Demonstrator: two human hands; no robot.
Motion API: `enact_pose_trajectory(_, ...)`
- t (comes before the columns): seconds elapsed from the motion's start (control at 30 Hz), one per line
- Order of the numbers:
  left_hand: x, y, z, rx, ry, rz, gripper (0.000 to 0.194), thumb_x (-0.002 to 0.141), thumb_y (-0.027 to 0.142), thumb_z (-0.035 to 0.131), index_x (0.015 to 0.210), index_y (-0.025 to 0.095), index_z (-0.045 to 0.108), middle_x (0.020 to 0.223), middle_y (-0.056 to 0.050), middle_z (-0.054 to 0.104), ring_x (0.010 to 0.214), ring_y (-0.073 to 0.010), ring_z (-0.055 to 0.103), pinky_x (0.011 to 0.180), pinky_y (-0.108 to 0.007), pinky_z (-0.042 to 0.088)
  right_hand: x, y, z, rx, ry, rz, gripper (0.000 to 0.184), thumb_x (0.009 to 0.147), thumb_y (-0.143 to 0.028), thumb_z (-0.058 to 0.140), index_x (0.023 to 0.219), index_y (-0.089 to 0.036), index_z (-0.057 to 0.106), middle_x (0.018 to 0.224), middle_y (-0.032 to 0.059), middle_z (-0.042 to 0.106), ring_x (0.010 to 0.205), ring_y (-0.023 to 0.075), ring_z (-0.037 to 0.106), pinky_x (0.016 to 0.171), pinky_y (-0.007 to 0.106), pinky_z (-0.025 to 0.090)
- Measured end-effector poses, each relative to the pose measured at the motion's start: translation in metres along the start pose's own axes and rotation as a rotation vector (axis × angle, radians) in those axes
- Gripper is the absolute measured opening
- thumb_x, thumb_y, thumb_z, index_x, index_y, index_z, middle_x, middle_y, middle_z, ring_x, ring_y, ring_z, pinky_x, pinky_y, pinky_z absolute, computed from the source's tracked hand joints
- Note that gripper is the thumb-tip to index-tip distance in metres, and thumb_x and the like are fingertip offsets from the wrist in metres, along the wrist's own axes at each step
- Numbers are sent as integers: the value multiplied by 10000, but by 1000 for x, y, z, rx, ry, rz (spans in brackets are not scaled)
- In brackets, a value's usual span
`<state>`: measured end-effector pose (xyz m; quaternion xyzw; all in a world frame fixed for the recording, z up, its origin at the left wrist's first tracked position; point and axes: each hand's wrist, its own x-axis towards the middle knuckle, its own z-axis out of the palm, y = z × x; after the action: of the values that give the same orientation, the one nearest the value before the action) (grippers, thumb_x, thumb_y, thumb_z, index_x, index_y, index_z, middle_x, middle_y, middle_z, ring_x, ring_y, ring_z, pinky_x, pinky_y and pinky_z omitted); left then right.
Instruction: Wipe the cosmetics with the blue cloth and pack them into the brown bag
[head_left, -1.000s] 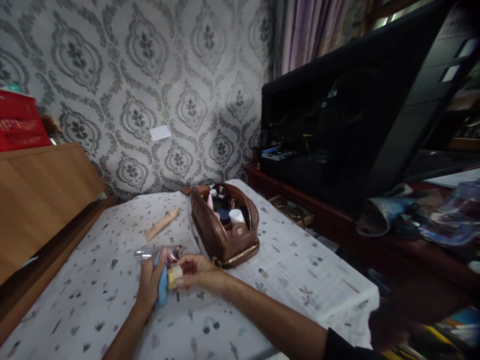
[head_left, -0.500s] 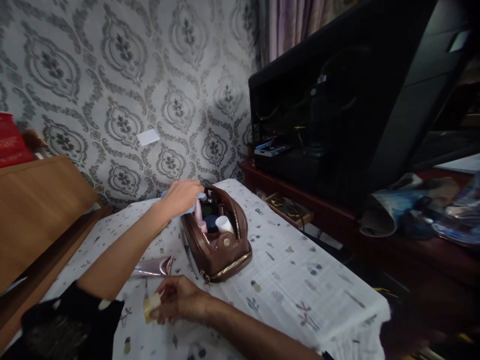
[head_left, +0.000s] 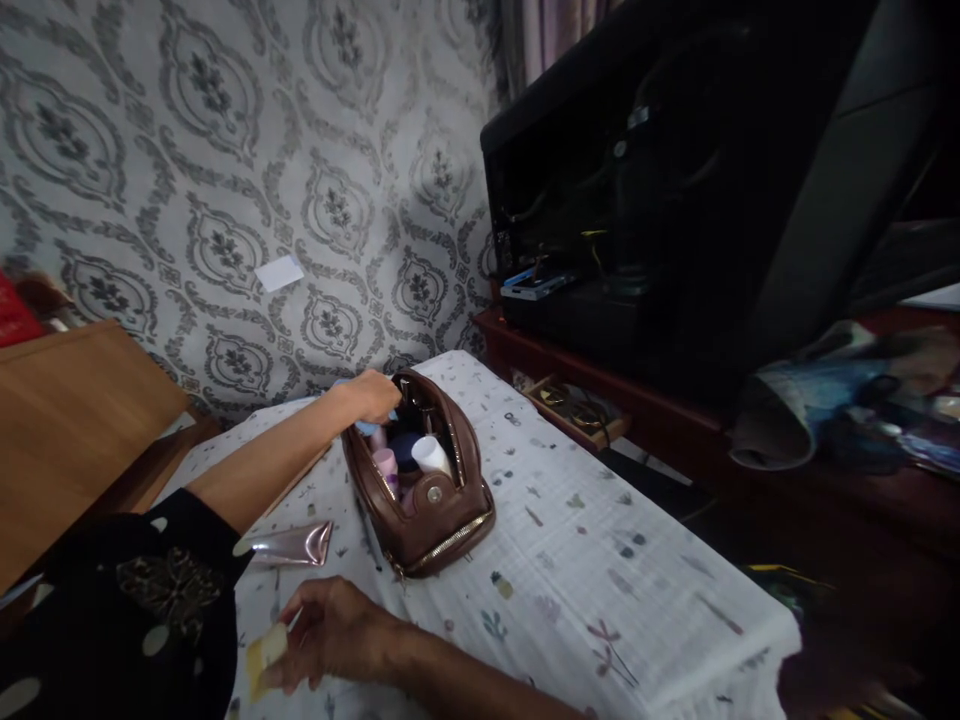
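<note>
A brown leather cosmetic bag (head_left: 420,540) stands on the cloth-covered table, its zipped top gaping. Inside it are a white cap (head_left: 430,455), a pink-capped tube (head_left: 385,465) and a dark blue round item (head_left: 406,451). My left hand (head_left: 371,397) is closed at the bag's far left rim, around a light blue item (head_left: 367,428) that is mostly hidden. In front of the bag, my right hand (head_left: 330,635) pinches a small yellow-and-cream object (head_left: 264,660), blurred, perhaps a little jar. Between my arms lies a shiny pink tube (head_left: 292,545).
A patterned white cloth (head_left: 585,560) covers the table. Along the right is a dark cabinet with a large black screen (head_left: 600,220) and a small open tray (head_left: 577,412). At the left stands a wooden panel (head_left: 82,420); the papered wall closes off the back.
My right hand has moved left and nearer to me with the yellow object. My left hand has shifted slightly further over the bag's opening. The view has turned a little.
</note>
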<state>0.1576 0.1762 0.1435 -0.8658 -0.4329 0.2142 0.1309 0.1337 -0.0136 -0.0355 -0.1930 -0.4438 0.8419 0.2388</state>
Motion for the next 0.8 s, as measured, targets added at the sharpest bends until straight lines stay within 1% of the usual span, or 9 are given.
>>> enact_pose_trajectory(0.1,-4,1,-2,45,-33,9,183,719,295,719,863,192,765,954,-128,745,970,-292,674,855,-342,484,3,5,-1,20,6,-28,721,320,-532,937,823,-184,555,609,-65,607,459,99,574,447,200,428)
enact_pose_trajectory(0.13,-6,2,-3,60,-45,16,187,721,281,711,876,194,766,985,-131,742,968,-294,675,848,-346,485,3,5,-1,20,10,-31,708,335,-528,937,822,-183,556,615,-67,604,458,95,571,449,199,428)
enact_pose_trajectory(0.2,-10,1,-5,77,-71,36,236,726,284,701,939,205,764,1042,-128,732,960,-292,675,829,-342,489,1,3,0,11,7,-21,721,298,-475,956,823,-185,556,617,-74,599,460,92,568,450,197,429)
enact_pose_trajectory(0.3,-12,-1,-8,54,-106,40,331,745,338,685,1054,232,743,1110,-112,714,941,-270,673,806,-318,493,-2,0,1,0,-6,-13,772,207,-392,972,825,-192,554,621,-74,609,473,97,576,439,188,422)
enact_pose_trajectory(0.37,-12,-1,-10,27,-127,26,366,789,403,640,1093,223,735,1158,-128,697,935,-270,672,803,-321,495,0,0,1,20,-12,-7,778,198,-426,964,817,-191,556,615,-66,615,460,99,568,423,192,418)
enact_pose_trajectory(0.47,-10,2,-10,22,-163,-32,443,838,505,567,1064,171,751,1223,-181,661,926,-287,675,809,-347,501,6,2,0,52,-39,31,752,266,-511,945,825,-187,561,598,-61,609,433,108,563,418,208,430)
enact_pose_trajectory(0.6,-10,4,-8,17,-175,-78,455,831,526,571,989,148,769,1258,-191,636,906,-272,680,812,-336,507,12,4,-2,33,-43,100,691,346,-490,950,827,-185,559,587,-58,601,427,117,564,420,218,436)
enact_pose_trajectory(0.73,-12,0,-8,-1,-149,-33,440,861,490,534,1063,160,744,1294,-175,615,927,-263,672,809,-325,508,13,6,-5,35,-66,60,813,192,-465,956,846,-182,565,593,-60,615,449,126,578,432,220,446)
enact_pose_trajectory(0.8,-13,-3,-8,-4,-145,-9,435,881,452,515,1162,178,705,1306,-166,612,947,-258,665,805,-315,507,14,8,-6,46,-77,66,839,175,-500,941,850,-182,560,590,-66,617,446,123,579,441,217,446)
